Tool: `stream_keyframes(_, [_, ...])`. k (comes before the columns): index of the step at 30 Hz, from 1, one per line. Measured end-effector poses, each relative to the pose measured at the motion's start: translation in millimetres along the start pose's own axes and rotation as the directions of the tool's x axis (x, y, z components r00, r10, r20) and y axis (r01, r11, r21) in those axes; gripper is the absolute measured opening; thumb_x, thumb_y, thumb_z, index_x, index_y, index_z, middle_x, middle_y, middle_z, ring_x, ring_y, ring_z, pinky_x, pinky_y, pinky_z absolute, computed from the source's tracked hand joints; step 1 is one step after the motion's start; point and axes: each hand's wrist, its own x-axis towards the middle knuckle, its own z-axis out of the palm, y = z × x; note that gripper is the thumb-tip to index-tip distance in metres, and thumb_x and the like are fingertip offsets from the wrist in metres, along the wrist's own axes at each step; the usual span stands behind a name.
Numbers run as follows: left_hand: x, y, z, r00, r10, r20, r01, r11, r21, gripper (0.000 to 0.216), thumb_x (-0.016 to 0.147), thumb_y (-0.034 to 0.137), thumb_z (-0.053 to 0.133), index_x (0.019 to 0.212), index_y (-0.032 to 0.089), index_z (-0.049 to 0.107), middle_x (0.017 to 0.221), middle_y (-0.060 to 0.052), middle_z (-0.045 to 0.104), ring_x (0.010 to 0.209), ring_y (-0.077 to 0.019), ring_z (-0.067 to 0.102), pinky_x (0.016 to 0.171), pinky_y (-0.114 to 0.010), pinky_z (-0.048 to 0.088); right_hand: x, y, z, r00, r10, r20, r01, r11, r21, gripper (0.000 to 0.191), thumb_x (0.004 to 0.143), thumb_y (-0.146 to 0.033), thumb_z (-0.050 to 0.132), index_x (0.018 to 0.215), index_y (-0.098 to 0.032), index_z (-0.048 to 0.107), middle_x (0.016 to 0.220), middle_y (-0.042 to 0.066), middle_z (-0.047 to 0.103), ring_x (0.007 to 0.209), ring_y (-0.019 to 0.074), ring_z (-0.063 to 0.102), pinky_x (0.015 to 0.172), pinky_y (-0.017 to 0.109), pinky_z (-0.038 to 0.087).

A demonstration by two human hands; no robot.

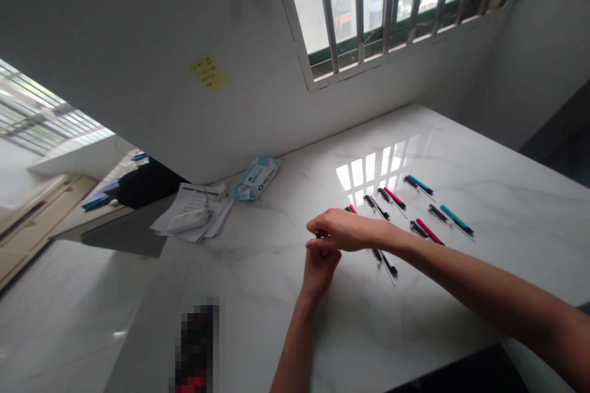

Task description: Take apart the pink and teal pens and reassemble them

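Note:
My right hand (345, 230) is closed with its fingers bent, just above my left hand (321, 267), which is closed too. The two hands meet over the white marbled table (258, 276). A small dark bit of something shows between the fingers; its kind is hidden. Right of my hands lie pens taken apart in groups: a teal pen barrel (455, 218), a red pen barrel (428, 231), a black pen part (437, 213) and thin white refills. Another red barrel (394, 197) and a teal barrel (420, 183) lie farther back. Some black parts (389, 265) lie partly beneath my right forearm.
A blue wipes packet (257, 178) lies by the wall, beside papers (188, 215) with a white power strip (190, 220) on top. A yellow note (209, 72) sticks to the wall. A barred window (359, 12) is above the table.

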Motion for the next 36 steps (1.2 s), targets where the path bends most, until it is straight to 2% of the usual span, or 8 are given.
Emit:
stream_keyframes(9, [-3,-2,-1,0.99,-0.05,0.13,0.051,0.999,-0.005,0.038,0.065,0.025,0.064,0.054,0.022,0.028,0.053,0.005,0.034,0.053,-0.0074,0.029,0.05,-0.024,0.023,-4,-6,-12,0.99,-0.08,0.118,0.08,0.997,0.003,0.032,0.099,-0.033,0.06,0.074,-0.021,0.045,0.067,-0.004,0.048,0.061,0.0113,0.037,0.058,0.025,0.024])
stream_keyframes(14, [-1,11,2,0.998,0.036,-0.053,-0.028,0.99,0.135,0.032,0.068,0.032,0.069,0.056,0.019,0.042,0.057,0.004,0.04,0.059,-0.0096,0.034,0.053,-0.024,0.027,-3,-5,-6,0.994,0.111,-0.021,-0.113,0.972,-0.205,0.051,0.094,-0.062,0.064,0.067,-0.02,0.055,0.06,0.0,0.051,0.059,0.0136,0.04,0.059,0.029,0.02])
stream_keyframes(17, [1,16,4,0.991,0.067,-0.114,-0.045,0.982,0.185,0.04,0.071,0.035,0.07,0.053,0.02,0.037,0.054,0.005,0.033,0.059,-0.0093,0.03,0.052,-0.025,0.025,-1,-4,0,0.978,0.193,-0.074,-0.205,0.951,-0.23,0.065,0.094,-0.073,0.057,0.058,-0.019,0.058,0.054,0.002,0.051,0.057,0.0145,0.041,0.06,0.03,0.019])
stream_keyframes(24, [1,22,3,0.998,0.035,-0.047,-0.03,0.994,0.105,0.02,0.069,0.031,0.073,0.07,0.016,0.061,0.062,0.001,0.053,0.065,-0.0143,0.047,0.056,-0.024,0.037,2,-13,6,0.984,0.147,-0.101,-0.16,0.976,-0.145,0.05,0.104,-0.045,0.056,0.063,-0.018,0.068,0.058,0.001,0.057,0.057,0.0123,0.04,0.059,0.03,0.019])
stream_keyframes(28, [0,14,1,1.0,0.01,-0.009,-0.01,0.999,0.052,0.026,0.064,0.021,0.067,0.059,0.021,0.042,0.053,0.006,0.037,0.055,-0.0087,0.033,0.051,-0.023,0.027,-1,-12,-1,0.994,0.091,-0.058,-0.098,0.986,-0.132,0.045,0.102,-0.043,0.06,0.066,-0.018,0.065,0.06,0.0,0.056,0.058,0.0123,0.041,0.058,0.029,0.02])
stream_keyframes(31, [1,6,-1,0.999,-0.035,-0.023,0.035,0.999,0.023,0.036,0.064,0.021,0.062,0.058,0.023,0.026,0.051,0.008,0.026,0.052,-0.0068,0.024,0.049,-0.024,0.02,-3,-7,-9,0.998,0.033,-0.057,-0.036,0.998,-0.049,0.027,0.097,-0.039,0.068,0.08,-0.018,0.069,0.073,0.001,0.063,0.065,0.0124,0.048,0.06,0.026,0.027])
stream_keyframes(34, [2,3,-2,0.998,-0.037,-0.042,0.039,0.999,0.033,0.038,0.067,0.024,0.06,0.057,0.024,0.023,0.051,0.008,0.024,0.051,-0.0068,0.022,0.05,-0.025,0.017,-5,-3,-16,0.995,-0.071,-0.063,0.076,0.993,0.092,0.009,0.094,-0.026,0.072,0.094,-0.017,0.074,0.089,0.003,0.069,0.076,0.0131,0.057,0.068,0.024,0.039])
stream_keyframes(36, [2,4,-3,0.999,-0.013,-0.031,0.015,0.998,0.059,0.039,0.068,0.026,0.061,0.054,0.023,0.025,0.05,0.007,0.025,0.052,-0.0069,0.022,0.05,-0.026,0.016,-5,-2,-17,0.994,-0.093,-0.062,0.102,0.981,0.162,0.009,0.092,-0.022,0.073,0.099,-0.018,0.076,0.094,0.004,0.07,0.08,0.0141,0.061,0.072,0.025,0.044])
